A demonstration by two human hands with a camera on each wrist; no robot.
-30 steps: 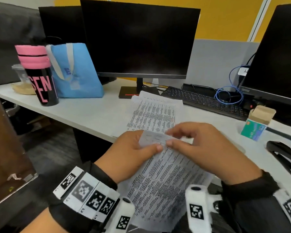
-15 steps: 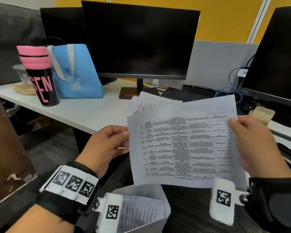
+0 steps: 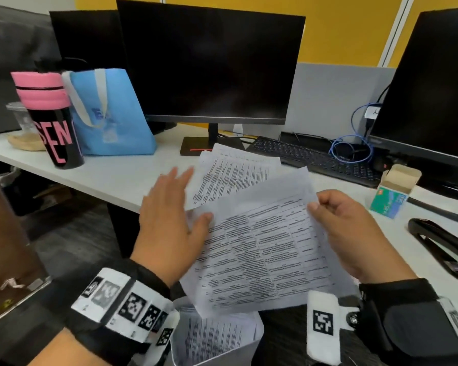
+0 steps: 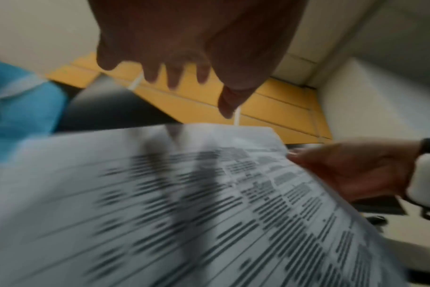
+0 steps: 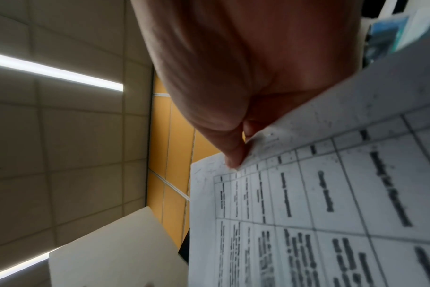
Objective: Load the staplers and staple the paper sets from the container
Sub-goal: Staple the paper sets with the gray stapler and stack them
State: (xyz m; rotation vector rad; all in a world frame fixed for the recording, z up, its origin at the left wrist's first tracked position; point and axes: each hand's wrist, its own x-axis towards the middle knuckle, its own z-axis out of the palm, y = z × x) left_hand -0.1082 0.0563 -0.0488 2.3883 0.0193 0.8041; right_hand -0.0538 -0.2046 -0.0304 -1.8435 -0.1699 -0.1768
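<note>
A printed paper set (image 3: 262,249) hangs tilted in front of me, above the desk edge. My right hand (image 3: 328,210) pinches its right edge between thumb and fingers, as the right wrist view shows with the paper set (image 5: 331,194). My left hand (image 3: 180,204) is spread open over the sheet's left side, fingers straight; in the left wrist view the left hand (image 4: 184,81) hovers above the blurred paper set (image 4: 184,203). More printed sheets (image 3: 236,175) lie on the desk. A white container (image 3: 222,339) with papers sits below. A black stapler (image 3: 444,247) lies at the right.
A staple box (image 3: 391,194), green with an open flap, stands near the stapler. Behind are a keyboard (image 3: 315,159), two dark monitors (image 3: 209,64), a blue bag (image 3: 111,114) and a pink-lidded tumbler (image 3: 50,120). The desk edge (image 3: 90,186) runs left of my hands.
My left hand has let go of the sheet's left edge and spread open. The paper has tipped from level to tilted, held by the right hand alone.
</note>
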